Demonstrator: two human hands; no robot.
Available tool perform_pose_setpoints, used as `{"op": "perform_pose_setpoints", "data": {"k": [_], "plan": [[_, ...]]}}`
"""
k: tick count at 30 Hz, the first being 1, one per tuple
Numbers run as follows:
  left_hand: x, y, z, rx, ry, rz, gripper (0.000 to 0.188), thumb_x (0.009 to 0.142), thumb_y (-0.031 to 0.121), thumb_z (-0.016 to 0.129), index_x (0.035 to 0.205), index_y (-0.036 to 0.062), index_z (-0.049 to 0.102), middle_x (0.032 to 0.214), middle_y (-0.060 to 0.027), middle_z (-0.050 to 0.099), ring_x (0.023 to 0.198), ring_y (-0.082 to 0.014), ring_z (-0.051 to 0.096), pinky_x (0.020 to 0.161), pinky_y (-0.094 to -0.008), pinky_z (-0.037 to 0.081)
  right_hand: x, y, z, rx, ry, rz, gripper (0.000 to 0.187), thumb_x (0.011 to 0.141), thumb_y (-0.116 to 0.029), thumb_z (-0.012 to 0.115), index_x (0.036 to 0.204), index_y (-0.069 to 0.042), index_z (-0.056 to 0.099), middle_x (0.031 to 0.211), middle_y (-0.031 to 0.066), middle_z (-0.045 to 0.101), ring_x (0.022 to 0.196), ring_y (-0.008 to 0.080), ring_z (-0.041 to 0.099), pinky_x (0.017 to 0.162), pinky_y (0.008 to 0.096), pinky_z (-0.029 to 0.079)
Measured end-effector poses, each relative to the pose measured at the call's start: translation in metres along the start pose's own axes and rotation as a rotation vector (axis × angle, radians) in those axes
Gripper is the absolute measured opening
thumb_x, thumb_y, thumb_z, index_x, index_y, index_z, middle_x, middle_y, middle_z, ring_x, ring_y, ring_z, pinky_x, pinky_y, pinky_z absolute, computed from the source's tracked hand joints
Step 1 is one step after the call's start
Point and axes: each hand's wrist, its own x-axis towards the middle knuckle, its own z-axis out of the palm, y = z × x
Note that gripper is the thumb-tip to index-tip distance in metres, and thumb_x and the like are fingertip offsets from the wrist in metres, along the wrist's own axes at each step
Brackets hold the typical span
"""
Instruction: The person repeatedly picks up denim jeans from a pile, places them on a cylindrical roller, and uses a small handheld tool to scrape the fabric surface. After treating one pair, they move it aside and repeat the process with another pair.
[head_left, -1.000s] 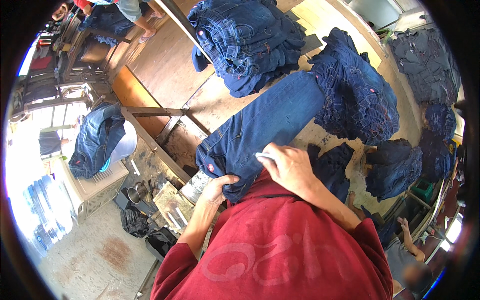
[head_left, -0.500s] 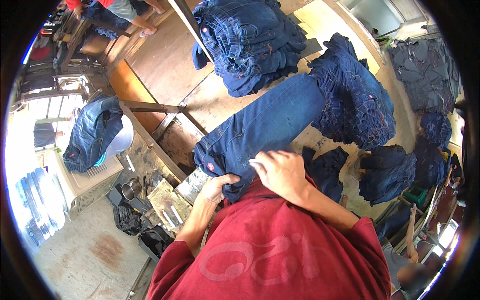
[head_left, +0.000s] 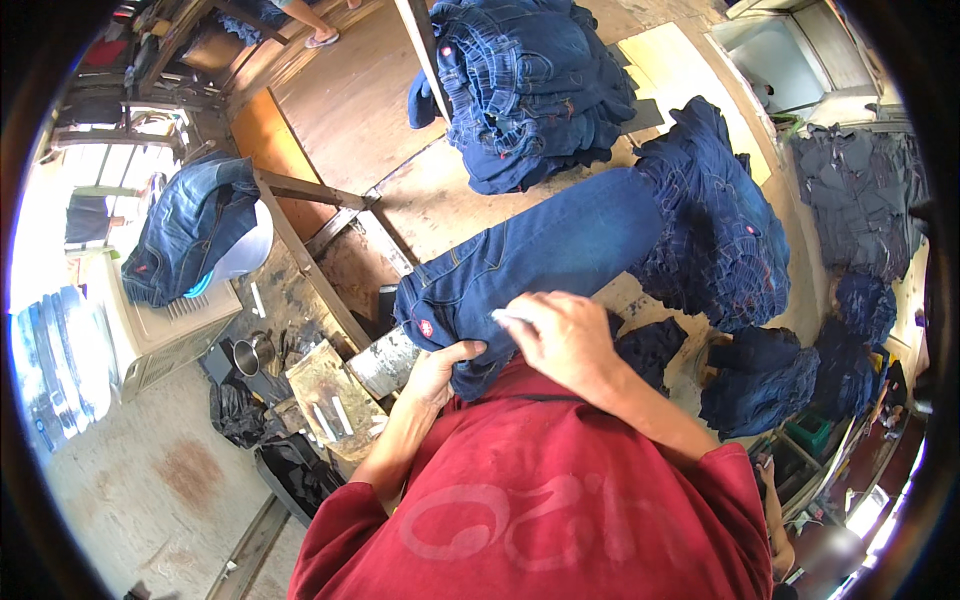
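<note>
A pair of dark blue jeans [head_left: 540,235] is stretched over a long support in front of me, with a red-and-white label near its left end. My left hand [head_left: 437,375] is closed on the bunched cloth at the near left end, thumb on top. Over the near edge of the jeans, my right hand [head_left: 562,338] is closed in a pinch on a short white chalk stick [head_left: 508,318]. Most of that stick is hidden by the fingers. The support under the jeans is covered by the cloth.
Beyond stands a tall pile of jeans [head_left: 535,95]; another heap [head_left: 710,230] lies right of the stretched pair. On the left, a worn bench [head_left: 330,390] bears white sticks and a metal cup [head_left: 254,353]. A metal post [head_left: 424,55] rises beside the tall pile. Other people are partly visible.
The view has shifted slightly, so the surroundings sit differently in the picture. My right hand has moved a little over the jeans, still pinching the chalk. My left hand keeps its grip.
</note>
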Motion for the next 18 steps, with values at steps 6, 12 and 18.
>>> {"op": "perform_pose_setpoints", "data": {"k": [6,12,18], "plan": [[0.001,-0.003,-0.005,-0.001,0.024,-0.033,0.045,0.083,-0.009,0.078,0.127,0.0009,0.074,0.120,-0.0098,0.079,0.106,-0.0228,0.076,0.097,-0.0384,0.062,-0.001,-0.015,0.004,-0.434,0.095,0.097,0.017,0.098,-0.024,0.078,0.086,-0.013,0.073,0.071,0.0089,0.072,0.063,0.0297,0.072,0.057,0.0416,0.055],[0.001,-0.002,-0.006,0.039,0.001,-0.044,0.049,0.083,-0.010,0.078,0.130,0.0009,0.073,0.123,-0.0105,0.078,0.109,-0.0233,0.076,0.101,-0.0392,0.061,0.003,-0.010,-0.004,-0.210,-0.005,0.057,0.021,0.099,-0.026,0.076,0.084,-0.012,0.073,0.071,0.0095,0.072,0.063,0.0298,0.073,0.058,0.0413,0.057],[0.001,-0.004,0.001,0.053,0.038,0.003,0.051,0.082,-0.010,0.078,0.131,-0.0004,0.072,0.122,-0.0121,0.079,0.107,-0.0255,0.077,0.101,-0.0405,0.062,0.004,-0.003,-0.005,-0.187,-0.180,0.041,0.022,0.100,-0.031,0.075,0.086,-0.014,0.076,0.069,0.0099,0.073,0.062,0.0314,0.074,0.058,0.0434,0.058]]}}
